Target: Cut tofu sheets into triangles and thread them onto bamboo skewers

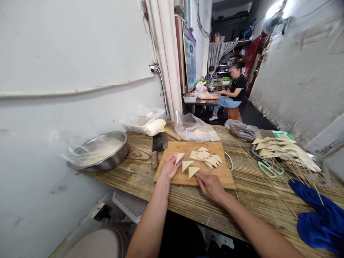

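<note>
My left hand point(169, 167) rests at the left of a wooden cutting board point(172, 147), thumb and fingers closed on a pale triangular slice point(179, 157) that looks like tofu. Two more triangles, a middle slice point(187, 165) and a near slice point(192, 172), lie in a slanting row from it towards my right hand point(212, 187). That hand is curled low over the board's front edge, its fingertips at the near slice; whatever it pinches is hidden. Behind them, a loose heap of triangles point(205, 157) lies on the board.
A cleaver point(158, 147) and a peeled white vegetable point(155, 127) lie left of the board, beyond a steel basin point(115, 152). To the right are green-handled scissors point(270, 169), a tray of skewered triangles point(287, 152) and a blue cloth point(319, 218). A person point(236, 87) sits farther back.
</note>
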A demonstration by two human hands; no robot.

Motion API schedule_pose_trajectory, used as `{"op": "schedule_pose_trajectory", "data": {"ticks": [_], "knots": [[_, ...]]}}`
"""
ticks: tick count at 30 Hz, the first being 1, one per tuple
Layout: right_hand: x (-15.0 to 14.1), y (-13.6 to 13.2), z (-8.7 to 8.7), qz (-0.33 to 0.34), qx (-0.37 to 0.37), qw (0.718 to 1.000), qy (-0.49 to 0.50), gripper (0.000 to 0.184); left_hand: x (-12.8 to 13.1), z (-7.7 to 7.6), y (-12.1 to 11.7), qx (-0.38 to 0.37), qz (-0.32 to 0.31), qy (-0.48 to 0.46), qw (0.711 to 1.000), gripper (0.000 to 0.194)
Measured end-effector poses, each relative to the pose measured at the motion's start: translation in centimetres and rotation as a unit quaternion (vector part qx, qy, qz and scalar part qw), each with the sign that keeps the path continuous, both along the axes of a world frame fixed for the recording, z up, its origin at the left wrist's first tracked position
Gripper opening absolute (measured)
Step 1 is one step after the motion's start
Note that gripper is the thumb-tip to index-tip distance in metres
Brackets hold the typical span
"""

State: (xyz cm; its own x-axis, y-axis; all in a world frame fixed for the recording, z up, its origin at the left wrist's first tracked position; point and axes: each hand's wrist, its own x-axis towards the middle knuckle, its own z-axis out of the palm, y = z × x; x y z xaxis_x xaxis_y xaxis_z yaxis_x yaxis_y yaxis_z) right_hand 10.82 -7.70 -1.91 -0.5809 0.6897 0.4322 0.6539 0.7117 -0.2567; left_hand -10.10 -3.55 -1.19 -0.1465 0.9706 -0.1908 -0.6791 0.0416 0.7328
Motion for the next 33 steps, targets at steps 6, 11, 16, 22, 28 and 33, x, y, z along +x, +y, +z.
{"op": "schedule_pose_trajectory", "data": {"ticks": [6, 11, 16, 22, 28, 33], "knots": [[-0.1, -0.2, 0.3, -0.010, -0.002, 1.000, -0.009, 0.033, 0.2, 0.1, -0.1, -0.004, -0.013, 0.011, 1.000, 0.017], [-0.3, -0.3, 0.2, -0.012, 0.003, 1.000, 0.002, 0.035, 0.5, 0.1, -0.1, -0.005, -0.027, -0.015, 0.999, 0.016], [-0.4, -0.2, -0.3, -0.025, 0.014, 1.000, 0.009, 0.034, 1.0, 0.3, -0.3, 0.014, -0.034, -0.029, 0.999, 0.020], [-0.4, -0.2, -0.3, -0.014, 0.017, 0.999, 0.031, 0.034, 1.5, 0.5, -0.6, 0.026, -0.024, 0.002, 0.999, 0.015], [-0.5, -0.3, -0.3, -0.017, 0.022, 0.999, 0.033, 0.033, 1.6, 0.6, -0.6, 0.036, -0.043, 0.012, 0.998, 0.018], [-0.6, -0.3, -0.2, -0.030, 0.027, 0.999, 0.018, 0.032, 1.7, 0.6, -0.7, 0.050, -0.068, 0.023, 0.996, 0.021]]}}
